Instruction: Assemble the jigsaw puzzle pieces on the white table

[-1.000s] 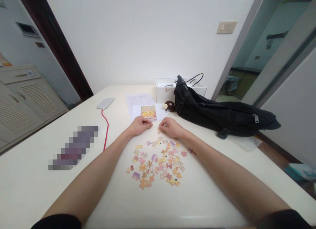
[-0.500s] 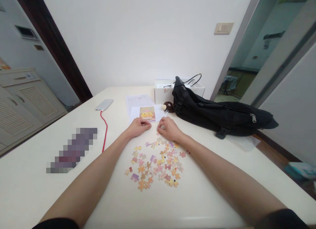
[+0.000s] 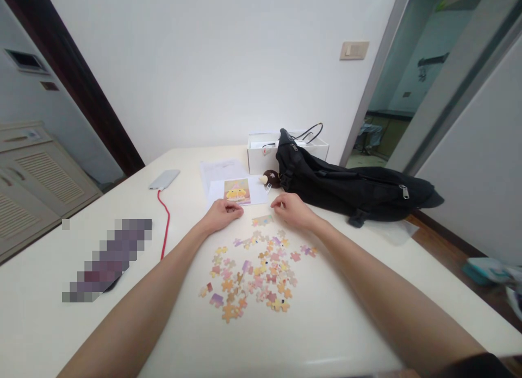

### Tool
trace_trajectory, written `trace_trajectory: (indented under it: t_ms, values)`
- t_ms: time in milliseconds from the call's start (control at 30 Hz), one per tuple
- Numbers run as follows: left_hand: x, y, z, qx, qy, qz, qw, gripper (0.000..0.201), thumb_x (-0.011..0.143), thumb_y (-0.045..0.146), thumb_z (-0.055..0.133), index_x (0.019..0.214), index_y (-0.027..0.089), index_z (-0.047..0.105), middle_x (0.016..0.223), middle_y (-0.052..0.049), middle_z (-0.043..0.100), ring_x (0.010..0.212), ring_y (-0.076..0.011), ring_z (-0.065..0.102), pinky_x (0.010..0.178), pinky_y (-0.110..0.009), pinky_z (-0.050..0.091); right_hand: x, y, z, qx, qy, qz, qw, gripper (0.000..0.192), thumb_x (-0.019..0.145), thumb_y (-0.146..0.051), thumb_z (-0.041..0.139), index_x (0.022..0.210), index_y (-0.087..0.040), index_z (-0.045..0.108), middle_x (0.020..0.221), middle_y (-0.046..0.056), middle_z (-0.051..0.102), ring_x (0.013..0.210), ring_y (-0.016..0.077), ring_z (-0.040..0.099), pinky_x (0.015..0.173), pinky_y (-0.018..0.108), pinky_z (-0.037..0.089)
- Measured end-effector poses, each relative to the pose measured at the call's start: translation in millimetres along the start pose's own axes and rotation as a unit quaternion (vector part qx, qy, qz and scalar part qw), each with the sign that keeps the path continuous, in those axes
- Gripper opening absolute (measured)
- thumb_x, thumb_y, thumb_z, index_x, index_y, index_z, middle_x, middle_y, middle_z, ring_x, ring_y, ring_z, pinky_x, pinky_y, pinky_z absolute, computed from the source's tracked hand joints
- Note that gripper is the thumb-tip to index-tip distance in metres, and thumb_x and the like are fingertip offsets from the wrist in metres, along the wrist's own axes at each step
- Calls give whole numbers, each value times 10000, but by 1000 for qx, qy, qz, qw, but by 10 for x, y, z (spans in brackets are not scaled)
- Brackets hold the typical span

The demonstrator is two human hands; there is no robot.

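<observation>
Two hands are laid on the white table point(image 3: 61, 323): the left hand point(image 3: 220, 215) is placed with fingers curled, touching the edge of the picture card point(image 3: 237, 191). Between both hands a small joined puzzle strip point(image 3: 262, 221) is seen (loose puzzle pieces point(image 3: 253, 272) are scattered nearer). The right hand point(image 3: 291, 209) is rested beside the black bag point(image 3: 350, 185), fingers loosely bent and holding nothing.

Two bare forearms, left hand point(image 3: 220, 215) and right hand point(image 3: 292, 209) ungloved, no rings seen. Dark sleeve edge above right elbow, possibly black; left unclear.
</observation>
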State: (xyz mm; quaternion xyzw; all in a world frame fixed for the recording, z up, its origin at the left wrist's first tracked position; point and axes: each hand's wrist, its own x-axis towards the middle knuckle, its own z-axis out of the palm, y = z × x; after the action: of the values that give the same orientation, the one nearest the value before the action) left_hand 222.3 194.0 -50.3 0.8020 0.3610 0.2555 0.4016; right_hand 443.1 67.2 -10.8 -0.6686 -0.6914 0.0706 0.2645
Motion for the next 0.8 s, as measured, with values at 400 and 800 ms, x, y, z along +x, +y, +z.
trace_trajectory:
  t_ms: [400, 800]
  values:
    - [3, 13, -24, -36, -4, -6, 999, 298, 675, 393, 693, 796, 125, 739, 718, -37, 687, 636, -130, 559, 571, -215, 396, -120, 78, -297, -105, -143, 62, 982, 265, 835, -89, 481, 904, -121, 735, 912, 119, 739, 776, 191, 650, 677, 239, 427]
    - [-34, 121, -52, -41, -16, -61, 997, 279, 678, 296, 610, 844, 116, 743, 480, 35, 491, 436, -71, 336, 448, -211, 239, 18, 349, -17, -113, 3, 146, 983, 275, 873, -273, 495, 987, -226, 741, 924, 64, 744, 811, 208, 648, 654, 253, 398]
